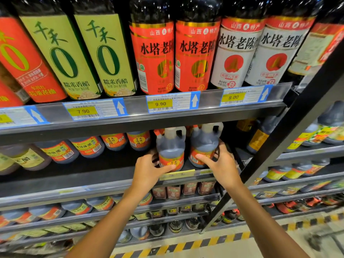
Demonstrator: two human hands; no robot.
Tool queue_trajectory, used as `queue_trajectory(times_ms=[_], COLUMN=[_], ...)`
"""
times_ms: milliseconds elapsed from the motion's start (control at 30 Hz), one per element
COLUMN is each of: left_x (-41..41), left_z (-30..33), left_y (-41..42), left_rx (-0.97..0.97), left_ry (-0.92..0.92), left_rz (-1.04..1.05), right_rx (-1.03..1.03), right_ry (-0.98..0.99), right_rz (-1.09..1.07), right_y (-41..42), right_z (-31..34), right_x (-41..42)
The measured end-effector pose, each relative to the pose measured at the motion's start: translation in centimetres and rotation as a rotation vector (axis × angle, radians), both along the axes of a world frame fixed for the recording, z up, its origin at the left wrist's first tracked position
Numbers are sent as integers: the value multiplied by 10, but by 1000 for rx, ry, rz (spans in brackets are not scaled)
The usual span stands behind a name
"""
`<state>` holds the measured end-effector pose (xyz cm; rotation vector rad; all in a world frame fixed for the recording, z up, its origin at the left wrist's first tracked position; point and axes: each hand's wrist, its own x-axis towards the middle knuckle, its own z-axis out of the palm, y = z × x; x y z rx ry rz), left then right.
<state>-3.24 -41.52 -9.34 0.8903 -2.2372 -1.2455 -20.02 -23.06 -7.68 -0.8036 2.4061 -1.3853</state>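
L hand (147, 170) grips L jug (171, 146), R hand (223, 164) R jug (204, 142).

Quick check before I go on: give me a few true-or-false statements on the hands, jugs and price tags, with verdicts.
1. The left hand grips the left jug, and the right hand grips the right jug. True.
2. Both jugs lie on their sides. False: they stand upright.
3. The tag under the red-label bottles reads 9.90. True.
4. The jugs share a level with those bottles. False: they stand on the shelf below.
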Motion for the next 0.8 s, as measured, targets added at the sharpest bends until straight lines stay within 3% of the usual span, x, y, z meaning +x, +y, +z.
queue_trajectory(times_ms=[267,567,800], left_x=[-3,-8,-1], left_z=[6,1,14], left_y=[0,19,24], left_rx=[2,36,127], left_ry=[-22,0,-4], left_rz=[-21,126,0], right_rx=[44,67,42], right_ry=[-45,-29,-62], right_rz=[41,65,106], right_y=[3,4,11], right_z=[-8,-22,-7], right_x=[-10,-13,-4])
